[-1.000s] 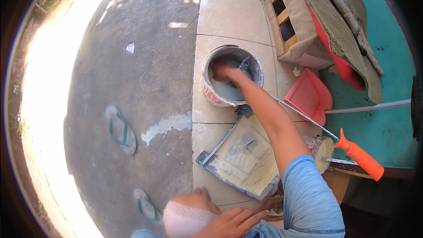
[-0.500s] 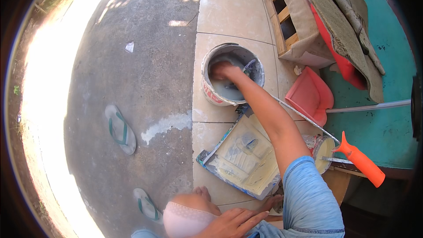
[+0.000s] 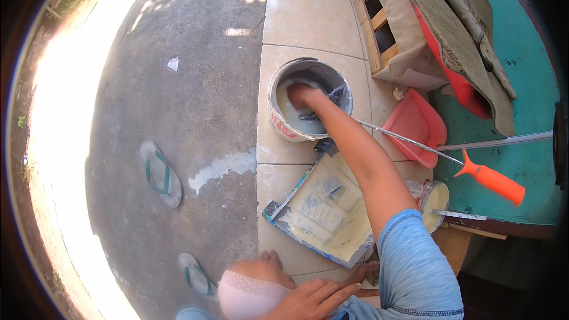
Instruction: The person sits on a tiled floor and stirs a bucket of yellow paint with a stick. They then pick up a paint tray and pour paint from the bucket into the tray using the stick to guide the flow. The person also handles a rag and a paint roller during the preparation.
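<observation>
My right arm reaches down into a paint-smeared bucket (image 3: 278, 120) of cloudy, pale liquid. Inside it, my right hand (image 3: 303, 96) is at the liquid's surface, its fingers blurred and partly hidden. A paint roller, with an orange handle (image 3: 495, 185) and a thin metal rod, leans out over the bucket's right rim. Its dark, wet head end lies in the bucket beside my wrist, largely hidden by my arm. At the bottom, my left hand (image 3: 317, 299) lies flat near my knee, fingers stretched out and holding nothing.
A paint-coated roller tray (image 3: 323, 210) lies below the bucket on the tiles. Right of it, a paint can (image 3: 435, 204) lies tipped. A red dustpan (image 3: 415, 127) and a fabric-covered wooden crate (image 3: 409, 53) stand farther right. Green-strapped flip-flops (image 3: 161, 173) rest on the concrete.
The roller's orange handle has swung upward and slightly right. The liquid in the bucket looks more yellowish. My right hand has shifted slightly inside the bucket, while my left hand stays still.
</observation>
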`<state>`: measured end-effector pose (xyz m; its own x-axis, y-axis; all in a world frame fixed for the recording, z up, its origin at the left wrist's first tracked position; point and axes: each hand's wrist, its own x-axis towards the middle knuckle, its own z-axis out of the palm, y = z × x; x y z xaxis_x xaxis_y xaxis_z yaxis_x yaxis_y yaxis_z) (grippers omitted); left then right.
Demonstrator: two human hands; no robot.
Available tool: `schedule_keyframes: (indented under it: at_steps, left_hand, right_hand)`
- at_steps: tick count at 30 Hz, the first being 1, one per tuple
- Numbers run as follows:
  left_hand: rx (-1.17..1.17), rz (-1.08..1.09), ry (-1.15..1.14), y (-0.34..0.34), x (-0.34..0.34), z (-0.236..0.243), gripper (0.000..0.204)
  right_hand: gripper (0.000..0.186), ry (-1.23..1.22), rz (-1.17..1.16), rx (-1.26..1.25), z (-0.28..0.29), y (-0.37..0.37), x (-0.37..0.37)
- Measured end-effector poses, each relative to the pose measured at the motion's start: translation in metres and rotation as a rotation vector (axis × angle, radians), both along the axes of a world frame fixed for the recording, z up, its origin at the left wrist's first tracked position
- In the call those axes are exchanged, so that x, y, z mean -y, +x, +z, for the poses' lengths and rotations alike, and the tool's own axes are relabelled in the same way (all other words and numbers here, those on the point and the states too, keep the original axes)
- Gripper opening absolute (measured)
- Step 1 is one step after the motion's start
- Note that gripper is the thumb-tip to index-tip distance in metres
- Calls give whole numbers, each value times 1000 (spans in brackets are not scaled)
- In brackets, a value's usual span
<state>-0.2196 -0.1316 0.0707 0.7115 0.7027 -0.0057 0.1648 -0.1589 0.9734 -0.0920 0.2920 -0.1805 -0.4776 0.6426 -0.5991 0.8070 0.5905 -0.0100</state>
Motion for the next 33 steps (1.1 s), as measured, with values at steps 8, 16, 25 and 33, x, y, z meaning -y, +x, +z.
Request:
schedule_keyframes:
  at_steps: [8, 16, 25, 33]
  left_hand:
    - [0, 1, 68, 0, 0, -2, 66]
    - [-22, 9, 56, 2, 3, -3, 65]
    - [-28, 14, 60, 3, 7, -2, 63]
    - [-28, 25, 69, 3, 3, 3, 61]
  right_hand:
    - [51, -144, -264, -321, 10, -1, 6]
    - [59, -101, -255, -251, 23, -5, 4]
    - [58, -162, -256, -162, 34, 4, 8]
    - [45, -175, -112, -371, 26, 11, 7]
